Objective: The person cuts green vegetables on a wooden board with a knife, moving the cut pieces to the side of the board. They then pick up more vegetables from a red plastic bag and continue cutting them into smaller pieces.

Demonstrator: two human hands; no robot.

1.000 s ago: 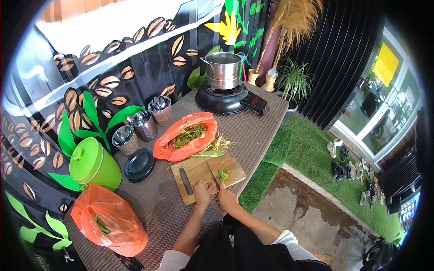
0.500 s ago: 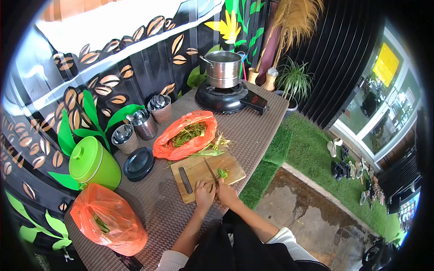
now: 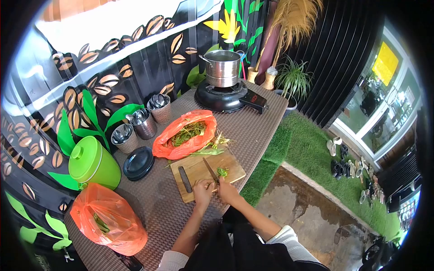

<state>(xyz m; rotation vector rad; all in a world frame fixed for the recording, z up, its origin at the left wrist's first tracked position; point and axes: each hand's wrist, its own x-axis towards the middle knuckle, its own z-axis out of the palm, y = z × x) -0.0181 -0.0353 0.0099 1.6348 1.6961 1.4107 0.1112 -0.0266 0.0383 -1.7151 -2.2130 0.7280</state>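
A wooden cutting board (image 3: 192,165) lies near the table's front edge. My right hand (image 3: 227,191) is closed around the handle of a knife (image 3: 209,168), whose blade points away from me across the board. Just right of the blade sits a small heap of chopped greens (image 3: 222,171). My left hand (image 3: 203,190) is closed beside the knife, at the board's near edge. Whatever its fingers hold is hidden. Beyond the board, an orange plastic bag (image 3: 165,145) gapes with leafy greens (image 3: 187,134) inside, and loose stems (image 3: 219,141) lie beside it.
A steel pot (image 3: 222,72) stands on a black portable stove (image 3: 220,98) at the far end. Along the wall are cutlery cups (image 3: 142,123), black plates (image 3: 139,163) and a green lidded bucket (image 3: 95,162). A second orange bag (image 3: 113,223) sits at the near left of the table (image 3: 172,226).
My left hand's fingers have shifted slightly on the board. My right hand keeps its hold on the knife, nearly in place.
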